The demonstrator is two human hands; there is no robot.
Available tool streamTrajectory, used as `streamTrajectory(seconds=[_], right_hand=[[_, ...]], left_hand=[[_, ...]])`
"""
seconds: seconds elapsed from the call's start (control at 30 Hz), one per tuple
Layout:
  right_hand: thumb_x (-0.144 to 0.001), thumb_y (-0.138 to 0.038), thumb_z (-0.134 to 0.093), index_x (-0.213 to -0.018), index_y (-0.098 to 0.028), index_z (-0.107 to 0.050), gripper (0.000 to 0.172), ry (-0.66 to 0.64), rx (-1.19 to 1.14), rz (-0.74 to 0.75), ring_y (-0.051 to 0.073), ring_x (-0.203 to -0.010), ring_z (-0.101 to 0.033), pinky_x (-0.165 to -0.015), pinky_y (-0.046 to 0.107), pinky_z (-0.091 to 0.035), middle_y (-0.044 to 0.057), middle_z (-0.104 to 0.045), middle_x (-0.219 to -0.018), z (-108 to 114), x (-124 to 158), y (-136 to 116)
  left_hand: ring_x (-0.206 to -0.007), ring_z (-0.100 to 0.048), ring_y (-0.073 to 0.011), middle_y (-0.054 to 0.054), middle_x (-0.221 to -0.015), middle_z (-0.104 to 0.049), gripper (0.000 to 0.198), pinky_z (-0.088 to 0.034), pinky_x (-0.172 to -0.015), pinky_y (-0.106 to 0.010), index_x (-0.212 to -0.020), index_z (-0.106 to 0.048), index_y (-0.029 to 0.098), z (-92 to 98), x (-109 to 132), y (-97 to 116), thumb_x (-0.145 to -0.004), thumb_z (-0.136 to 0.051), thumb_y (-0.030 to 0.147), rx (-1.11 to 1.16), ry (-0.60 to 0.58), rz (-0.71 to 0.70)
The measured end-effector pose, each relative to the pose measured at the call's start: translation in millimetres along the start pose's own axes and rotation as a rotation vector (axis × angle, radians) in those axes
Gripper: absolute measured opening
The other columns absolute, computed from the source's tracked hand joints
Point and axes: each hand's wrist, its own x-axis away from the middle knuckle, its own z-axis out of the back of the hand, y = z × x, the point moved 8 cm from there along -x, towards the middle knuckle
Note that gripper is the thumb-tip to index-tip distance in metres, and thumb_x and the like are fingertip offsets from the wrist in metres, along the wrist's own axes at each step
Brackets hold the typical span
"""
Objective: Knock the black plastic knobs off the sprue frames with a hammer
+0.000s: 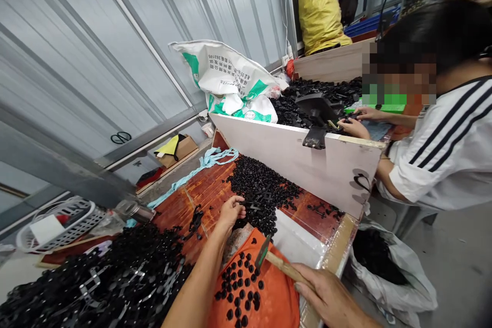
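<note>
My left hand (229, 211) reaches forward over the reddish table (200, 192) and pinches a black plastic frame of parts (257, 206) at the edge of a heap of small black plastic pieces (265, 187). My right hand (326, 297) grips the wooden handle of a small cutting tool (274, 259), whose dark blade points at an orange cloth (255, 292). Several round black pieces (238, 287) lie loose on that cloth.
A large pile of black sprue frames (100, 282) fills the near left. A white board (303, 161) divides the table; behind it a person in a striped white shirt (442, 148) works. A white sack (388, 266) hangs at the table's right edge, a white basket (57, 223) sits left.
</note>
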Motion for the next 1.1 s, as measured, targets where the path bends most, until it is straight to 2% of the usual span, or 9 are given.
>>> streamTrajectory(seconds=[0.2,0.37,0.5,0.63,0.73,0.83,0.9,1.0,1.1], right_hand=[[-0.099,-0.041,-0.048,-0.125,-0.036,-0.071,0.035,-0.059,-0.027,-0.026,0.022,-0.088,-0.072,-0.082,0.028,-0.055,-0.003,-0.078,-0.096,-0.7,0.2,-5.4],[-0.099,-0.042,-0.049,-0.129,-0.035,-0.069,0.037,-0.061,-0.049,-0.039,0.023,-0.090,-0.072,-0.086,0.029,-0.055,-0.002,-0.078,-0.099,-0.6,0.2,-2.7],[-0.099,-0.042,-0.048,-0.130,-0.037,-0.068,0.037,-0.087,-0.082,-0.045,0.023,-0.089,-0.072,-0.087,0.031,-0.055,-0.002,-0.077,-0.098,-2.1,-0.8,1.1],[-0.099,-0.046,-0.048,-0.125,-0.032,-0.071,0.037,-0.108,-0.115,-0.046,0.024,-0.091,-0.070,-0.087,0.031,-0.054,0.000,-0.076,-0.098,-6.8,-1.0,9.0],[-0.097,-0.048,-0.050,-0.113,-0.023,-0.073,0.038,-0.082,-0.151,-0.070,0.022,-0.087,-0.067,-0.082,0.030,-0.054,0.001,-0.073,-0.091,-4.8,-4.2,17.1],[-0.095,-0.046,-0.054,-0.106,-0.018,-0.071,0.034,0.025,-0.181,-0.083,0.022,-0.089,-0.065,-0.082,0.030,-0.054,0.003,-0.072,-0.096,14.1,-18.6,12.4],[-0.093,-0.043,-0.057,-0.107,-0.018,-0.068,0.030,0.118,-0.189,-0.053,0.023,-0.097,-0.065,-0.088,0.032,-0.053,0.005,-0.071,-0.104,32.7,-35.0,-4.2],[-0.090,-0.037,-0.061,-0.105,-0.019,-0.065,0.023,0.172,-0.196,0.023,0.023,-0.102,-0.063,-0.090,0.032,-0.050,0.006,-0.069,-0.106,47.1,-62.9,-40.6],[-0.085,-0.034,-0.065,-0.097,-0.019,-0.063,0.019,0.025,-0.272,0.079,0.017,-0.085,-0.060,-0.075,0.026,-0.048,0.001,-0.065,-0.093,25.6,-82.8,-69.2]], left_hand=[[-0.062,-0.058,-0.0129,0.003,-0.062,-0.062,0.007,-0.044,-0.062,-0.022,-0.076,-0.069,0.019,-1.4,1.7,15.0,-0.069,-0.066,0.019,-0.120,0.051,-0.144],[-0.073,-0.063,-0.0156,0.000,-0.078,-0.069,0.015,-0.048,-0.071,-0.025,-0.091,-0.072,0.022,26.2,12.9,36.5,-0.079,-0.065,0.028,-0.049,0.242,-0.168],[-0.056,-0.060,-0.0127,0.002,-0.066,-0.063,0.019,-0.053,-0.061,-0.025,-0.092,-0.066,0.018,43.7,28.1,34.2,-0.081,-0.068,0.034,0.214,0.284,-0.024],[-0.043,-0.054,-0.0079,0.003,-0.054,-0.056,0.005,-0.052,-0.051,-0.021,-0.082,-0.063,0.014,41.4,48.1,23.2,-0.082,-0.066,0.018,0.515,0.251,0.203],[-0.041,-0.050,-0.0045,0.004,-0.052,-0.052,0.009,-0.049,-0.047,-0.016,-0.084,-0.063,0.013,35.6,74.0,20.3,-0.087,-0.055,0.010,0.680,0.251,0.297],[-0.041,-0.049,-0.0049,0.004,-0.053,-0.053,0.010,-0.046,-0.044,-0.015,-0.090,-0.065,0.012,22.8,111.3,14.3,-0.088,-0.055,0.009,0.862,0.194,0.357],[-0.042,-0.050,-0.0057,0.004,-0.053,-0.054,0.006,-0.044,-0.042,-0.015,-0.089,-0.065,0.013,13.3,140.0,6.7,-0.083,-0.065,0.011,0.949,0.148,0.380],[-0.040,-0.048,-0.0070,0.006,-0.051,-0.054,0.025,-0.042,-0.037,-0.017,-0.086,-0.064,0.015,1.9,180.0,-6.4,-0.070,-0.082,0.020,0.912,0.091,0.367],[-0.036,-0.044,-0.0074,0.006,-0.049,-0.053,0.041,-0.043,-0.035,-0.020,-0.085,-0.065,0.016,-8.5,209.0,-17.0,-0.061,-0.091,0.035,0.821,0.026,0.353]])
